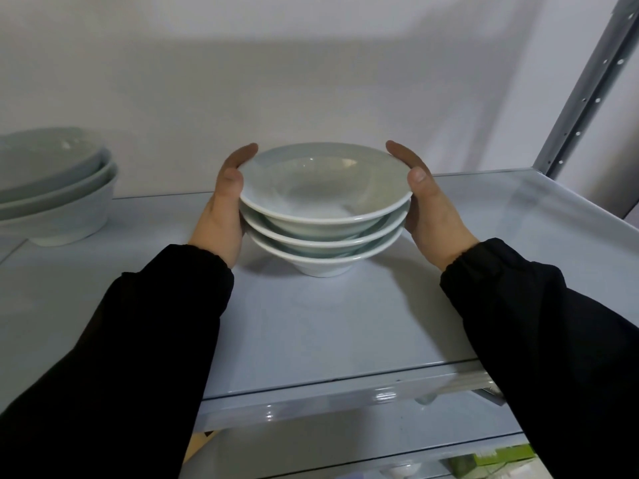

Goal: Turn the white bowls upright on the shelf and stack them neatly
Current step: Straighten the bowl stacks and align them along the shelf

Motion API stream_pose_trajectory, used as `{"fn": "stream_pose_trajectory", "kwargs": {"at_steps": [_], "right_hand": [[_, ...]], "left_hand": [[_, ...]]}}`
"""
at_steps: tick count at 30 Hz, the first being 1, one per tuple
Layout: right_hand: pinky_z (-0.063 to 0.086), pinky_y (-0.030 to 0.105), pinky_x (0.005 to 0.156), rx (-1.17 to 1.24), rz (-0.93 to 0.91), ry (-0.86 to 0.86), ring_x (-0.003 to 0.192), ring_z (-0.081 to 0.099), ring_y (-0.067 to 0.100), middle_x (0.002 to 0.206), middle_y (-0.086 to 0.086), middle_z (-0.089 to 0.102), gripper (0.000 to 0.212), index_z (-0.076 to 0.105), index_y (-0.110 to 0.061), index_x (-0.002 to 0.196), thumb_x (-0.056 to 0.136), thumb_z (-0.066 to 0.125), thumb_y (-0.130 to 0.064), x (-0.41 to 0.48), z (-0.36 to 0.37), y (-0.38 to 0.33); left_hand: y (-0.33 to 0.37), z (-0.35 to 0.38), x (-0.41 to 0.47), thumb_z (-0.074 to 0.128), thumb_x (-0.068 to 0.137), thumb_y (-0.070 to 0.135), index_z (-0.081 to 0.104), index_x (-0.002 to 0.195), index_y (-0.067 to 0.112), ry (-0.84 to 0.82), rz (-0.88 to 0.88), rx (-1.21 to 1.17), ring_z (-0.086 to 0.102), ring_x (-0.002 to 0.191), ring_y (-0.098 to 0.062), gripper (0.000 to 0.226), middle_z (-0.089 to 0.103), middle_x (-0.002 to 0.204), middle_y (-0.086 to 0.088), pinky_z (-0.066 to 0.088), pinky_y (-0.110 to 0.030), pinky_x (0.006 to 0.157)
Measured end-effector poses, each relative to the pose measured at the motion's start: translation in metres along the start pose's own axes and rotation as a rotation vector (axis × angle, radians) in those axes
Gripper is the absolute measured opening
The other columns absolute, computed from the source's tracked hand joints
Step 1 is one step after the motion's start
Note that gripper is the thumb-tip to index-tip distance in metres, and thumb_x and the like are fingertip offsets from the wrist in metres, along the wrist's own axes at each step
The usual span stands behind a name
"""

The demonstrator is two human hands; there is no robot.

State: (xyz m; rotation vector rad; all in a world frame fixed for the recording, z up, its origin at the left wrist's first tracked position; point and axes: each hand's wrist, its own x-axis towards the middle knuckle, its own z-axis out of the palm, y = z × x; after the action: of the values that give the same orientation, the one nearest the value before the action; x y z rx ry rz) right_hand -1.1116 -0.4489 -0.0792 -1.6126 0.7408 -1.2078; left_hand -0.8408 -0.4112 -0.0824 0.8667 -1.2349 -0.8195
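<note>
A stack of three upright white bowls (323, 216) is clasped at its rims by the left hand (224, 209) and right hand (432, 205) on the shelf (311, 323). A second bowl stack (52, 188) is positioned far left.

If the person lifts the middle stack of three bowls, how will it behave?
The stack of bowls looks glazed, so probably slippery and breakable. Both hands, left hand and right hand, hold its rims, which likely steadies it. Its narrow foot may tip if pushed.
</note>
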Motion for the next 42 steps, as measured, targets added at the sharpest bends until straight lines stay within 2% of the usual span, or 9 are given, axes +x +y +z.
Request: {"fn": "stream_pose_trajectory", "kwargs": {"at_steps": [3,10,22,25,32,36,39,40,42], "right_hand": [[0.042,0.042,0.110,0.017,0.011,-0.008,0.128,0.057,0.014,0.135,-0.012,0.061,0.074,0.034,-0.029,0.152,0.085,0.048,-0.058,0.001,0.001,-0.001],[0.042,0.043,0.110,0.029,0.015,0.004,0.128,0.056,0.013,0.136,-0.013,0.061,0.074,0.031,-0.033,0.153,0.085,0.049,-0.056,0.002,0.002,-0.003],[0.042,0.046,0.111,0.028,0.025,0.014,0.127,0.057,0.012,0.137,-0.011,0.059,0.066,0.033,-0.032,0.152,0.090,0.046,-0.049,0.003,0.001,-0.003],[0.043,0.047,0.110,0.021,0.025,0.018,0.127,0.057,0.014,0.138,-0.008,0.059,0.071,0.033,-0.033,0.151,0.085,0.050,-0.054,0.002,0.001,-0.004],[0.042,0.044,0.110,-0.043,0.019,0.028,0.128,0.055,0.011,0.138,-0.017,0.058,0.071,0.035,-0.036,0.149,0.084,0.051,-0.060,0.000,0.000,-0.004],[0.036,0.047,0.115,-0.069,0.016,0.068,0.134,0.050,0.012,0.146,-0.010,0.052,0.062,0.041,-0.037,0.146,0.088,0.050,-0.057,-0.009,0.001,-0.010],[0.034,0.045,0.117,-0.076,0.047,0.092,0.135,0.049,0.009,0.144,-0.014,0.053,0.060,0.043,-0.041,0.145,0.088,0.051,-0.057,-0.015,0.003,-0.015],[0.033,0.044,0.118,-0.104,0.052,0.092,0.135,0.047,0.004,0.144,-0.019,0.053,0.059,0.043,-0.042,0.146,0.089,0.051,-0.056,-0.018,0.004,-0.020],[0.029,0.037,0.119,-0.180,0.049,0.092,0.131,0.042,-0.012,0.139,-0.033,0.049,0.052,0.040,-0.041,0.149,0.097,0.050,-0.047,-0.023,0.006,-0.030]], "left_hand": [[0.000,0.000,0.000,0.049,0.082,0.056,0.047,0.142,0.028,-0.006,-0.031,-0.010,0.058,0.126,-0.020,0.067,0.064,0.131,0.004,0.046,-0.039,0.106],[-0.007,-0.006,0.005,0.049,0.084,0.054,0.052,0.135,0.041,-0.002,-0.045,0.046,0.049,0.134,-0.018,0.053,0.056,0.143,0.006,0.032,-0.046,0.117],[-0.009,-0.007,0.005,0.045,0.086,0.053,0.055,0.132,0.043,-0.003,-0.029,0.080,0.049,0.134,-0.019,0.049,0.057,0.142,0.005,0.031,-0.048,0.117],[-0.009,-0.008,0.005,0.045,0.087,0.055,0.056,0.132,0.043,0.007,-0.030,0.088,0.048,0.135,-0.020,0.048,0.055,0.143,0.002,0.030,-0.049,0.117],[-0.008,-0.009,0.001,0.045,0.087,0.060,0.058,0.130,0.046,0.068,-0.013,0.176,0.050,0.134,-0.020,0.046,0.056,0.142,0.004,0.033,-0.051,0.115],[0.005,-0.004,-0.021,0.040,0.090,0.057,0.050,0.135,0.046,0.107,0.030,0.290,0.046,0.135,-0.006,0.047,0.052,0.144,0.015,0.034,-0.041,0.117],[0.016,-0.004,-0.041,0.039,0.089,0.056,0.042,0.147,0.028,0.075,0.100,0.468,0.041,0.129,0.016,0.064,0.046,0.142,0.025,0.032,-0.009,0.106],[0.019,-0.006,-0.045,0.039,0.089,0.058,0.039,0.150,0.025,0.059,0.098,0.516,0.040,0.129,0.017,0.069,0.045,0.144,0.023,0.031,-0.005,0.103],[0.026,-0.011,-0.054,0.037,0.090,0.063,0.034,0.153,0.027,0.024,0.078,0.603,0.038,0.137,0.006,0.072,0.041,0.152,0.016,0.032,-0.016,0.110]]}}
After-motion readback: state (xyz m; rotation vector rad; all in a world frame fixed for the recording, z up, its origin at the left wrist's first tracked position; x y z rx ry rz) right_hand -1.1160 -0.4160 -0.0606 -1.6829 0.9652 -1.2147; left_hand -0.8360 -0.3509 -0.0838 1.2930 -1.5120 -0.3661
